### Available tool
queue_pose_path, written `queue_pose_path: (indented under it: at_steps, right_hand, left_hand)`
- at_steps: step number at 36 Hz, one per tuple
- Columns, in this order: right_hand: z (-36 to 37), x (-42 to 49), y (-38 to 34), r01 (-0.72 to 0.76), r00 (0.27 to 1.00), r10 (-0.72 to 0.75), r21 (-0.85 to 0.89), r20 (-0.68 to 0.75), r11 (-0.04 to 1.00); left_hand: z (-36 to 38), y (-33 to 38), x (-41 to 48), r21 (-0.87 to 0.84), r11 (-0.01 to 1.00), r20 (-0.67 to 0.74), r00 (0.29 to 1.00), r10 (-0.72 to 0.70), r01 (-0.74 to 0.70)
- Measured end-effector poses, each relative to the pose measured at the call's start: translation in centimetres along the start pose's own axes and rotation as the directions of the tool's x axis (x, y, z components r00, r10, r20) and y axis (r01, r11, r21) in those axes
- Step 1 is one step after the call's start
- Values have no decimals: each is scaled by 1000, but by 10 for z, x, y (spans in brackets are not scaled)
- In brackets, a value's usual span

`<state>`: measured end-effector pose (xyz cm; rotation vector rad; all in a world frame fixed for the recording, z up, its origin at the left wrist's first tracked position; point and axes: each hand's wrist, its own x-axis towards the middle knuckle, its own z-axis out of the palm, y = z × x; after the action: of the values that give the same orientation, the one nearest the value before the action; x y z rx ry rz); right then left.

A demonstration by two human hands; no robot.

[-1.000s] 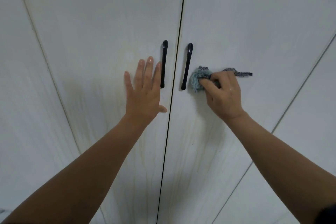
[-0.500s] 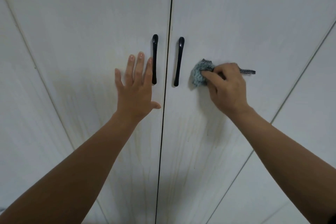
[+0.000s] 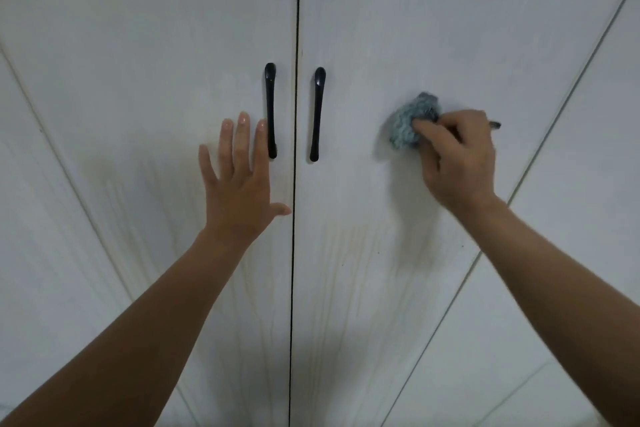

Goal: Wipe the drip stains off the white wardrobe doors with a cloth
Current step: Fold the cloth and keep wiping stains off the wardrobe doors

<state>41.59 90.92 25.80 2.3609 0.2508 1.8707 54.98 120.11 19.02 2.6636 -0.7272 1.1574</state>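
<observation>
Two black handles flank the seam: the left handle [image 3: 270, 111] just beside my flat, spread left hand [image 3: 239, 180] on the left door [image 3: 138, 45], the right handle [image 3: 318, 114] between the seam and the cloth [image 3: 410, 123]. My right hand [image 3: 457, 159] curls round that bunched blue-grey cloth, hiding much of it, against the right door [image 3: 415, 10]. Faint brownish drip stains [image 3: 346, 253] streak both doors below.
</observation>
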Motion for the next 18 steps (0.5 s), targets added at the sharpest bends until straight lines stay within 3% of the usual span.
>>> queue_pose_path:
  at_steps: [8, 14, 16, 18]
  right_hand:
    - [22, -53, 0, 30, 999, -30, -16, 23, 999]
    - [27, -110, -4, 238, 905, -249, 76, 344, 968]
    - [19, -94, 2, 219, 912, -239, 97, 335, 971]
    - [11, -74, 8, 114, 958, -130, 74, 256, 991]
  left_hand:
    - [7, 3, 3, -96, 995, 59, 998, -22, 27]
    - [4, 3, 3, -123, 991, 92, 995, -38, 49]
    - [4, 4, 3, -125, 991, 90, 995, -43, 54]
    - [4, 6, 3, -125, 991, 84, 996, -43, 54]
